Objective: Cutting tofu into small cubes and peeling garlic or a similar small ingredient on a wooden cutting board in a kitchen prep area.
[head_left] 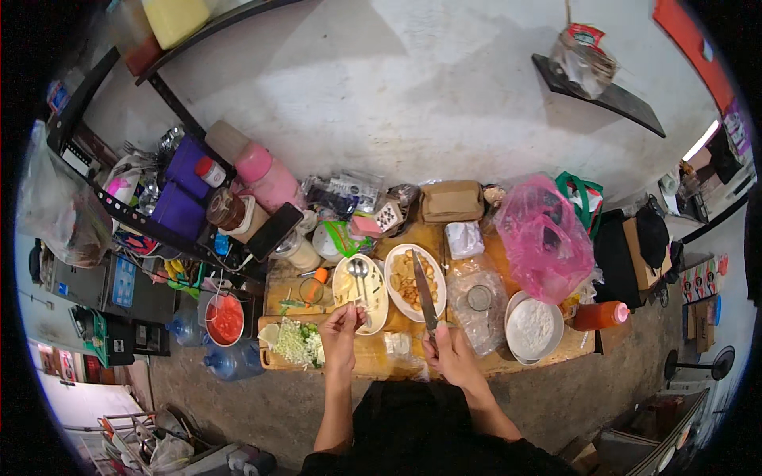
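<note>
My right hand (452, 355) grips a kitchen knife (423, 289) by its handle; the broad blade points away from me over an oval white dish of light brown pieces (397, 297). My left hand (341, 335) has its thumb and fingers pinched together at the near left edge of a cream oval dish (378, 320). Whatever is between those fingers is too small to make out. Metal spoons (358, 268) lie in the cream dish. Left of that hand is a heap of chopped pale green vegetable (297, 341). A small white packet (398, 343) sits between my hands.
The wooden table (278, 297) also bears a clear plastic bag (468, 329) with a glass (479, 297), a bowl of white powder (533, 329), a pink plastic bag (548, 238) and an orange-red bottle (601, 315). A red-filled bucket (225, 319) and water jugs (234, 361) stand left.
</note>
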`<state>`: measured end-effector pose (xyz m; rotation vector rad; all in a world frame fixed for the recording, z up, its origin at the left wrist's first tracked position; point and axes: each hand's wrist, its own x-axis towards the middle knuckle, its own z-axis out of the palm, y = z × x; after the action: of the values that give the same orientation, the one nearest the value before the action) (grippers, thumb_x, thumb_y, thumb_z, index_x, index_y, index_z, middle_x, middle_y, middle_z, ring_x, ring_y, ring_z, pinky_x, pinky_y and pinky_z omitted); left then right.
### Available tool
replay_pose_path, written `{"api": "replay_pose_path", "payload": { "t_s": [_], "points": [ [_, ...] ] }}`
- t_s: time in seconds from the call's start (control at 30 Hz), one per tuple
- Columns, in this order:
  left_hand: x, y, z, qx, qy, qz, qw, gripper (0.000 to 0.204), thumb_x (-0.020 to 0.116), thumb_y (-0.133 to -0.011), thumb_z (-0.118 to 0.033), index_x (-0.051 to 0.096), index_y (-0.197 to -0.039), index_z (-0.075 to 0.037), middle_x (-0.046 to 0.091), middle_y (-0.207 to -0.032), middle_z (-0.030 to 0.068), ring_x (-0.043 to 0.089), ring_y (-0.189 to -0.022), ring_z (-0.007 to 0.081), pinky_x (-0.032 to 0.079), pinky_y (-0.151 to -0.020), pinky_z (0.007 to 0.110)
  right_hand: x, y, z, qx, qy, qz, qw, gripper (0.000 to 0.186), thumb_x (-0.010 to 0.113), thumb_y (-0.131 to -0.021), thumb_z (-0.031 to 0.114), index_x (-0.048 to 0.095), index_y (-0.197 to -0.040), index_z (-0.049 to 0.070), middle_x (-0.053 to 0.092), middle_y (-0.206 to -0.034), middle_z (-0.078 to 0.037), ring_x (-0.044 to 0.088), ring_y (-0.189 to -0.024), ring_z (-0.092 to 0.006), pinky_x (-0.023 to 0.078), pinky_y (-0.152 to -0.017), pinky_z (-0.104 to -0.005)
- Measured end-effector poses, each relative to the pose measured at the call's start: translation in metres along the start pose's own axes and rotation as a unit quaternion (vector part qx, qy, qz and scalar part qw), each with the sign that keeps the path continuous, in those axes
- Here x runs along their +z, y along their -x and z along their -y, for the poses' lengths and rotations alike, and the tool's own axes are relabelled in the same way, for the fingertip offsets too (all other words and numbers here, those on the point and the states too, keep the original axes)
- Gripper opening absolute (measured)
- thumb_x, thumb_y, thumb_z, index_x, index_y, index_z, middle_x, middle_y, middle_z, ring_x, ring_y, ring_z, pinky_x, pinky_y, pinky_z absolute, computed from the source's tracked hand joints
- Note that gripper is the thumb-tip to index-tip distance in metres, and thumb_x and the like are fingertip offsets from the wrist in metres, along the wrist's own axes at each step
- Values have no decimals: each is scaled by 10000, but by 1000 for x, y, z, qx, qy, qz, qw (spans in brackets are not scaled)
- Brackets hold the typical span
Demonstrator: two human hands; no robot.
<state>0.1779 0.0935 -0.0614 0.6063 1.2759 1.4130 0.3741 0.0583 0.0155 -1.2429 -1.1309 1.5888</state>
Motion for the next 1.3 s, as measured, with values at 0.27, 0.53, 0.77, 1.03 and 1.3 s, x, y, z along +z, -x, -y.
{"api": "replay_pose_path", "payload": {
  "t_s": [0.27, 0.53, 0.77, 1.03, 1.3],
  "points": [
    [-10, -3, -27, 110, -102, -3, 989, 206, 571, -835, -86, 589, -985, 53, 622, -837, 104, 597, -747, 129, 503, -706, 246, 23, -9, -15, 86, -74, 12, 993, 506, 237, -945, 387, 348, -574, 61, 326, -465, 7, 300, -387, -88, 263, -373, -239],
    [-55, -50, 55, 47, -179, 70, 980, 389, 589, -818, -100, 480, -1157, 55, 605, -936, 132, 597, -745, 142, 489, -676, 245, 39, -13, -31, 53, -65, -3, 996, 520, 249, -909, 501, 343, -631, 71, 319, -455, 8, 263, -349, -63, 215, -331, -208],
    [-102, -12, 65, -50, -365, 229, 901, 529, 567, -827, -304, 428, -1210, 34, 587, -996, 202, 610, -862, 265, 468, -756, 314, 56, -25, -56, 120, -62, -2, 991, 541, 266, -928, 442, 339, -535, 77, 313, -431, 12, 285, -331, -80, 238, -325, -231],
    [-193, 23, 88, 6, -569, 2, 822, 501, 690, -689, -181, 500, -1124, -21, 505, -1013, 208, 518, -914, 386, 449, -744, 424, 87, -42, -92, 165, -20, 111, 980, 546, 297, -914, 470, 318, -525, 86, 290, -430, 21, 277, -340, -78, 227, -326, -231],
    [-196, 31, 89, 13, -608, 14, 794, 513, 660, -708, -141, 451, -1168, -50, 480, -1041, 201, 508, -913, 393, 443, -739, 444, 86, -43, -133, 276, 36, 230, 933, 534, 314, -885, 530, 352, -605, 77, 292, -445, 28, 252, -330, -68, 206, -308, -220]
  ]
}}
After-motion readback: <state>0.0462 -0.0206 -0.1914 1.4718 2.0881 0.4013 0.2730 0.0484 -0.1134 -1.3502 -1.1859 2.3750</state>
